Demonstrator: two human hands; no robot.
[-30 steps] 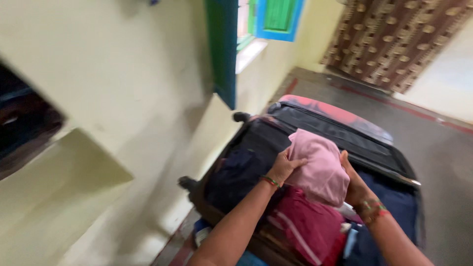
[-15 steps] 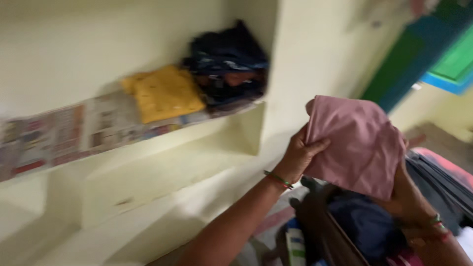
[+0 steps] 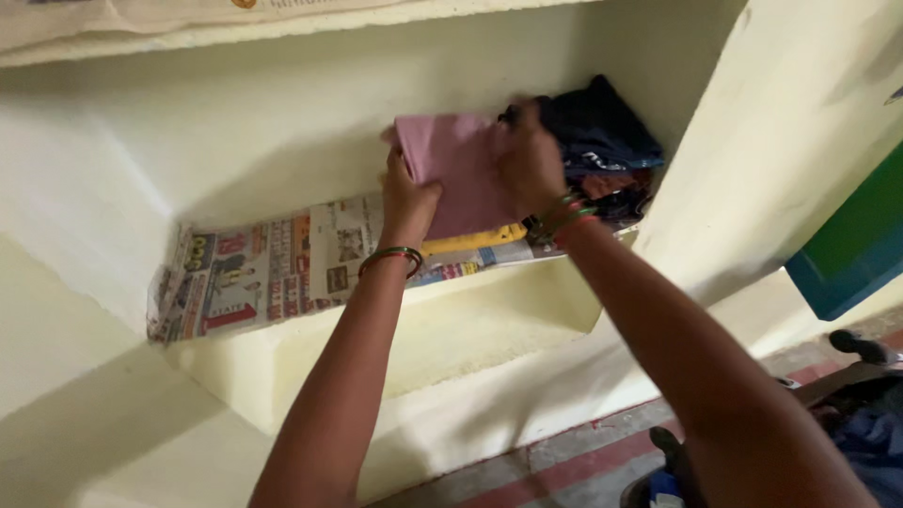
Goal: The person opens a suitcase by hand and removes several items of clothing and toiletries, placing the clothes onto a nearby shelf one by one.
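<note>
Holding a folded pink cloth [image 3: 458,179] with both hands, the person has it up inside a shelf nook in the wall. The left hand [image 3: 406,202] grips the near left edge of the cloth, fingers curled under it. The right hand [image 3: 530,160] lies on top at the right side, pressing down — it looks a bit blurry, so I cannot tell just how its fingers sit. Each wrist has bangles on it.

The pink cloth rests on a yellow cloth [image 3: 470,240], and only a thin strip of yellow peeks out below. Just beside them, to the right, sits a dark blue pile of clothes [image 3: 602,146], touching the right hand's side. Old newspaper [image 3: 263,273] lines the shelf [image 3: 451,329] under it all.

I think this is the putting-down step — the cloth is on the stack but both hands are on it. The next move likely needs the left fingers to slip out from under, and the top to be smoothed flat so nothing slides off.

Down low at the right, part of an open bag [image 3: 847,414] shows on the floor.
</note>
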